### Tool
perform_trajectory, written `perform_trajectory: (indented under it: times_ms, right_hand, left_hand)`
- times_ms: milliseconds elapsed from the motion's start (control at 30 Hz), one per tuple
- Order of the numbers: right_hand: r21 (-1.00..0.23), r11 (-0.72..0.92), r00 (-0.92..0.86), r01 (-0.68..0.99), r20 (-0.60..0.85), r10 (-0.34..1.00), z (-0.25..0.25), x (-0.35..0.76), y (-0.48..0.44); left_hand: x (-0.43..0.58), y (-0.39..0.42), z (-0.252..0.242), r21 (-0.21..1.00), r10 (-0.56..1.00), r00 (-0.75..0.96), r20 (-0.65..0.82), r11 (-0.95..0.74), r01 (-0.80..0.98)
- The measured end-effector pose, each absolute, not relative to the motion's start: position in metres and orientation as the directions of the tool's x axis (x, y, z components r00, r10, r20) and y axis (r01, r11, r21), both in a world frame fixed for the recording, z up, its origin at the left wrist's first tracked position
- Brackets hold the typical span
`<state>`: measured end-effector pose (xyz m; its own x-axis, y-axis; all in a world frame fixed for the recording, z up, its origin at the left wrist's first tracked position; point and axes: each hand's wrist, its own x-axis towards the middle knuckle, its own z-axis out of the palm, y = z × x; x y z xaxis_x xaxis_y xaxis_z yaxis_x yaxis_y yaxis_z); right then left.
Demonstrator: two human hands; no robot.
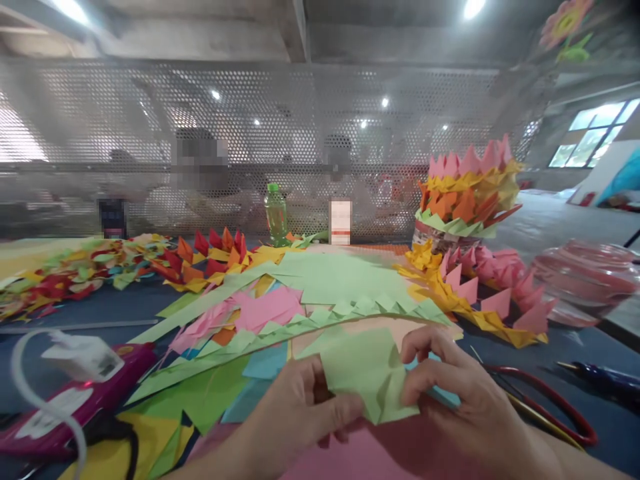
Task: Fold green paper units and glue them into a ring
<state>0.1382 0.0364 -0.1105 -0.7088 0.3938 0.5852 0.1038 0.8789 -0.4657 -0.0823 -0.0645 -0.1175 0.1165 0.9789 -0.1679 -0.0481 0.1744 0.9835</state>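
From the head camera, the small paper (357, 370) is in the bottom middle of the frame, a bit right of center. It is soft, pale green and has a dull face with no shine. Its left part looks smooth and flat. Its right part has creases, and a fold makes a little ridge near the lower right corner. The bottom edge is slanted, and the paper tips a little. The left hand (303, 407) pinches the left side, with the thumb on the front and the other fingers bent behind. The right hand (463, 380) is half curled, with its fingertips touching the right edge; I cannot tell how tightly it grips. Just above the paper runs a pale green strip (350, 312) with a row of pointy bits. Under the hands lies a pink sheet (370, 457).
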Motion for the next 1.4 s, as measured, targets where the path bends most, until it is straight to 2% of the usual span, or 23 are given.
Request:
perform_trajectory:
  times_ms: [100,233,400,567,733,867,1000,1133,1300,1400]
  right_hand:
    - [-0.501,0.862,-0.716,0.074,0.576,0.395,-0.114,0.136,0.037]
    - [-0.511,0.859,-0.739,0.017,0.573,0.355,-0.119,0.135,0.038]
    - [-0.524,0.851,-0.756,-0.033,0.570,0.322,-0.120,0.134,0.038]
    - [-0.527,0.848,-0.760,-0.067,0.577,0.299,-0.116,0.132,0.037]
    - [-0.546,0.833,-0.770,-0.093,0.570,0.288,-0.116,0.134,0.036]
    - [-0.514,0.850,-0.798,-0.118,0.558,0.227,-0.113,0.135,0.032]
    - [-0.502,0.846,-0.831,-0.178,0.537,0.144,-0.108,0.134,0.028]
    - [-0.468,0.867,-0.854,-0.170,0.509,0.108,-0.105,0.135,0.025]
    - [-0.398,0.901,-0.829,-0.174,0.553,0.084,-0.107,0.133,0.019]
    - [-0.388,0.916,-0.851,-0.103,0.512,0.121,-0.107,0.134,0.015]
  left_hand:
    - [-0.080,-0.068,-0.113,0.965,0.960,0.116,-0.255,0.260,-0.034]
    - [-0.079,-0.068,-0.114,0.958,0.955,0.098,-0.280,0.284,-0.029]
    - [-0.080,-0.068,-0.118,0.961,0.957,0.107,-0.271,0.275,-0.018]
    - [-0.080,-0.069,-0.117,0.976,0.969,0.140,-0.204,0.213,-0.049]
    - [-0.084,-0.069,-0.107,0.959,0.980,0.137,-0.142,0.170,-0.225]
    - [-0.095,-0.066,-0.099,0.919,0.977,0.065,-0.204,0.214,-0.331]
    - [-0.100,-0.066,-0.095,0.934,0.948,0.193,-0.254,0.293,-0.207]
    - [-0.096,-0.070,-0.099,0.943,0.898,0.345,-0.272,0.320,-0.091]
    - [-0.095,-0.074,-0.107,0.965,0.922,0.308,-0.235,0.259,-0.038]
    - [-0.094,-0.075,-0.106,0.966,0.921,0.296,-0.251,0.259,0.015]
